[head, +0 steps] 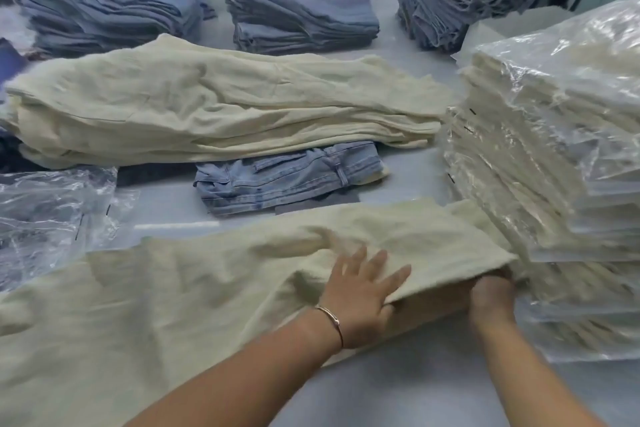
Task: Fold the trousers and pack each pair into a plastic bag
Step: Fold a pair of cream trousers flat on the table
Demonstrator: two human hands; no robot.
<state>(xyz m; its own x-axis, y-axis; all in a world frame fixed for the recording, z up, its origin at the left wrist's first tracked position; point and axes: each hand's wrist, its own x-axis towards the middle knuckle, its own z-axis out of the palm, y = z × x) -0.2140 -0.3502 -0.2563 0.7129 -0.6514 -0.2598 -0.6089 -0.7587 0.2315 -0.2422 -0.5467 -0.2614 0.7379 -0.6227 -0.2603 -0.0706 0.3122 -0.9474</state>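
Observation:
A pair of cream trousers (194, 291) lies spread across the near table, its right end lifted into a fold. My left hand (363, 291) rests flat on top of the cloth with straight, spread fingers. My right hand (491, 291) reaches under the lifted right edge; its fingers are hidden beneath the fabric. Behind lies a pile of unfolded cream trousers (221, 107). At the right stands a tall stack of cream trousers packed in clear plastic bags (554, 135).
A folded pair of light blue jeans (287, 180) lies mid-table, partly under the cream pile. Loose plastic bags (52, 211) sit at the left. Several stacks of blue jeans (301, 21) line the far side. A bare strip of table (450, 388) shows between my forearms.

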